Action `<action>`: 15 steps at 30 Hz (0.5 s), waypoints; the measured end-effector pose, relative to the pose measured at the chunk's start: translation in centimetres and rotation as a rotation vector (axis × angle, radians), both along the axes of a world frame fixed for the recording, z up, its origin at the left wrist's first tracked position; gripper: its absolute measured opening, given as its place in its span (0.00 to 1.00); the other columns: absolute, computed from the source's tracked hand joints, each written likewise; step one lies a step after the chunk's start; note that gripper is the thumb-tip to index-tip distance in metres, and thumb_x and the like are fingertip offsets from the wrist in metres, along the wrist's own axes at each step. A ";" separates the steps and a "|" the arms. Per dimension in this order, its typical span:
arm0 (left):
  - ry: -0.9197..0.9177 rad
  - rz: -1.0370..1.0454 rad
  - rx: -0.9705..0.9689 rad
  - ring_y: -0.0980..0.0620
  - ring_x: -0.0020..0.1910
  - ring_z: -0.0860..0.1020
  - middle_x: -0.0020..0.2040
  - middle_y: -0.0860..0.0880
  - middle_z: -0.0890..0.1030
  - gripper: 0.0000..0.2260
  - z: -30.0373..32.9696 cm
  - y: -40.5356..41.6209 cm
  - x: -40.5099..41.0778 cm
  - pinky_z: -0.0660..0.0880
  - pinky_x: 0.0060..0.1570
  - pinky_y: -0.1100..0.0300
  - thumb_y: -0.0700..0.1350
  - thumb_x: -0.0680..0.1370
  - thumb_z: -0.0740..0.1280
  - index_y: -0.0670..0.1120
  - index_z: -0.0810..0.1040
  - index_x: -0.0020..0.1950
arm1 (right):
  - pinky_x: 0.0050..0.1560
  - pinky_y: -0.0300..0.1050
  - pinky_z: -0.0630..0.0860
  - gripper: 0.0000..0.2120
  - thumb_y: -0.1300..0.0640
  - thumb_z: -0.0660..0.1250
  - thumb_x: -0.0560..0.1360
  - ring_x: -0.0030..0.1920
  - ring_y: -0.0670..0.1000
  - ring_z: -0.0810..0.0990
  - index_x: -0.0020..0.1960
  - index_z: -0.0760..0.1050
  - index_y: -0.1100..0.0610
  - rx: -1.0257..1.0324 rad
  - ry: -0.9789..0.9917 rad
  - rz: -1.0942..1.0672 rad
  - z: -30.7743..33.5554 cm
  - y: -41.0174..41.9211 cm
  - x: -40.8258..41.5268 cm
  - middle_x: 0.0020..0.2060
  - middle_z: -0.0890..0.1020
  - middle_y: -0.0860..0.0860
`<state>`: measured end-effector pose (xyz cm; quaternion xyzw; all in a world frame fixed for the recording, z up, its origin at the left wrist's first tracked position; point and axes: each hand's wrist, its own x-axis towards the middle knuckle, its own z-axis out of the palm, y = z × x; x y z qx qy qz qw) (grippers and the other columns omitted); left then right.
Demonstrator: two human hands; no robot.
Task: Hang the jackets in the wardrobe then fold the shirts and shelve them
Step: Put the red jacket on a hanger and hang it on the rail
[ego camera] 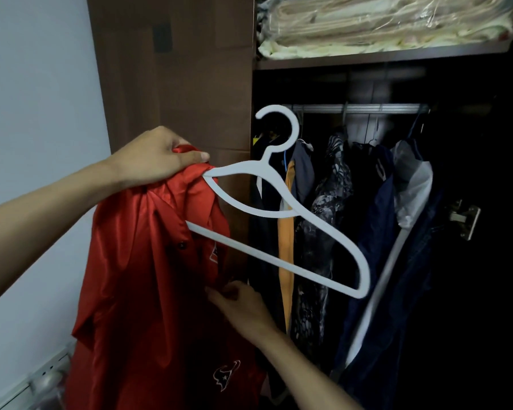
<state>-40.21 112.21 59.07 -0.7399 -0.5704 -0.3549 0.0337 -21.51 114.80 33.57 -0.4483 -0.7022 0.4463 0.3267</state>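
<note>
A shiny red jacket [137, 276] with a small embroidered logo hangs in front of the brown wardrobe side. My left hand [157, 156] grips its top together with one end of a white plastic hanger [279, 214]. That end is tucked into the jacket; the rest of the hanger juts out bare to the right, tilted, hook up. My right hand [240, 306] touches the jacket's front edge lower down, fingers curled at the cloth. Whether it pinches the cloth I cannot tell.
The open wardrobe [397, 202] holds several dark garments on a metal rail [359, 108]. A shelf [382, 59] above carries bagged bedding [382, 22]. A door hinge [465, 220] shows at right. A white wall [33, 113] stands left, with a power strip [45, 371] below.
</note>
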 end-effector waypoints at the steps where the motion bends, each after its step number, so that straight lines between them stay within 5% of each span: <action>1: 0.003 -0.010 0.002 0.61 0.26 0.75 0.26 0.56 0.78 0.18 0.1 -0.1 0.4 0.69 0.35 0.58 0.59 0.79 0.68 0.56 0.82 0.31 | 0.56 0.44 0.80 0.18 0.33 0.67 0.74 0.53 0.44 0.83 0.57 0.77 0.42 0.036 -0.021 -0.006 0.4 -0.3 -0.6 0.51 0.83 0.42; 5: 0.078 0.044 0.048 0.57 0.39 0.81 0.35 0.55 0.83 0.14 0.4 -0.7 0.6 0.76 0.44 0.55 0.62 0.78 0.67 0.56 0.85 0.40 | 0.53 0.44 0.81 0.14 0.43 0.64 0.80 0.52 0.46 0.83 0.63 0.77 0.45 0.115 -0.050 -0.076 0.8 -0.3 -1.0 0.52 0.83 0.45; 7: 0.077 0.060 0.043 0.54 0.41 0.82 0.36 0.55 0.84 0.14 0.5 -1.1 0.0 0.77 0.45 0.54 0.61 0.78 0.67 0.55 0.86 0.41 | 0.51 0.47 0.83 0.07 0.47 0.65 0.81 0.48 0.48 0.85 0.55 0.79 0.47 0.100 -0.032 -0.036 0.6 0.1 -0.3 0.48 0.85 0.47; 10: 0.043 0.050 0.022 0.55 0.40 0.82 0.37 0.54 0.84 0.13 0.4 -1.6 -0.8 0.75 0.42 0.57 0.61 0.78 0.68 0.55 0.86 0.42 | 0.48 0.49 0.80 0.09 0.55 0.64 0.81 0.42 0.51 0.84 0.49 0.82 0.55 0.006 -0.014 0.074 0.4 1.3 1.7 0.43 0.86 0.56; 15: 0.086 0.148 -0.006 0.49 0.45 0.83 0.40 0.54 0.85 0.17 -0.2 -2.3 -3.3 0.78 0.50 0.51 0.68 0.75 0.66 0.58 0.86 0.43 | 0.45 0.43 0.80 0.15 0.60 0.62 0.83 0.40 0.45 0.81 0.42 0.82 0.49 -0.099 0.107 0.054 2.3 2.7 8.2 0.35 0.83 0.43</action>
